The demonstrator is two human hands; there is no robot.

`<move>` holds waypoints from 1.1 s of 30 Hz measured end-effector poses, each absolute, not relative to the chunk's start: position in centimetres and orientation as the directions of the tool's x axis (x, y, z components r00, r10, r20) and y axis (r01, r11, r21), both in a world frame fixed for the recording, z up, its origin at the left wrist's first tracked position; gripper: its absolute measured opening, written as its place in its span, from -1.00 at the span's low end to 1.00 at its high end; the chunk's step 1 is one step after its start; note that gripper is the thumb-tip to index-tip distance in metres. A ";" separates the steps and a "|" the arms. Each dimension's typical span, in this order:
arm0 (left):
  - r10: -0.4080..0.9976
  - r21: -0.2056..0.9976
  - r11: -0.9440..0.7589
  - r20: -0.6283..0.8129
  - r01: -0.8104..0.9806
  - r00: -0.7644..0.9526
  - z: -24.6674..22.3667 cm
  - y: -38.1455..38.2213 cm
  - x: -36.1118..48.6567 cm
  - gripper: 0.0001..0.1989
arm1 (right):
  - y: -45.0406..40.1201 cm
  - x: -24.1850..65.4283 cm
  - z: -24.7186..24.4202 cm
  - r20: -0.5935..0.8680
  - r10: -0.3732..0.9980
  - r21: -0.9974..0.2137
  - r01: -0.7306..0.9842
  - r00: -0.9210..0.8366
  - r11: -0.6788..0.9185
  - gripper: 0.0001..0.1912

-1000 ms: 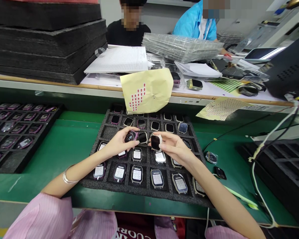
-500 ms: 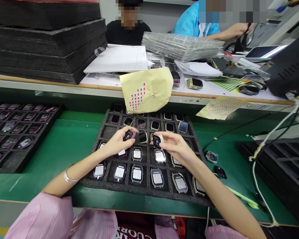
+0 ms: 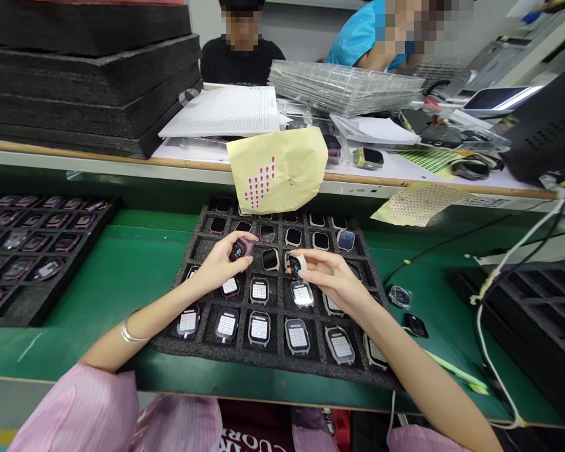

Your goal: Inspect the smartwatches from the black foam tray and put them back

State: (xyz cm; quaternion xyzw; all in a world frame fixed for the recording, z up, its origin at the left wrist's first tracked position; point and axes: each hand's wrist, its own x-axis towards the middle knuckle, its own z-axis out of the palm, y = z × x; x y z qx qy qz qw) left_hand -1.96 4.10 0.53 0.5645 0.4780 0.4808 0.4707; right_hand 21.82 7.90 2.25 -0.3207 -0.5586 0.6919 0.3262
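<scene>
Between the thumb and fingers of my left hand [image 3: 223, 260] is a purple-cased smartwatch [image 3: 240, 249], its dark screen lit with a small display. My right hand [image 3: 329, 276] pinches a light-cased smartwatch [image 3: 296, 265] by its edges, tilted, screen facing left. Both are held just above a black foam tray [image 3: 273, 359] divided into compartments. Strapless watches lie in it: the front rows show lit white screens, such as one watch [image 3: 259, 328], while the back rows have dark screens, like another watch [image 3: 270, 259] lying between my hands.
Another foam tray [image 3: 32, 295] of purple watches lies at left. Stacked black foam trays [image 3: 89, 81] stand on the shelf, and a yellow sticker sheet [image 3: 282, 169] hangs over its edge. White cables [image 3: 484, 339] and an empty-slotted tray [image 3: 537, 314] are at right. Two people sit opposite.
My left hand has shifted slightly up and left with the purple watch. The light-cased watch in my right hand has turned a little. The person in blue has moved an arm.
</scene>
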 end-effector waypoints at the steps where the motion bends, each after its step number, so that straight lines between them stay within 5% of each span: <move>1: 0.993 0.993 -0.085 0.079 0.077 0.084 0.5 4.1 -1.9 -0.65 | 7.9 21.8 2.3 -0.086 0.804 -0.980 -0.094 -0.588 -0.173 -0.66; 15: 0.984 0.997 -0.003 -0.010 0.075 0.178 0.0 4.0 -2.0 -0.65 | 8.3 21.9 1.8 -0.109 0.843 -0.981 -0.080 -0.527 -0.177 -0.63; 33: 0.990 0.989 -0.102 0.091 0.108 0.108 -0.1 4.0 -2.0 -0.65 | 8.2 22.1 2.0 -0.102 0.870 -0.985 -0.075 -0.482 -0.157 -0.62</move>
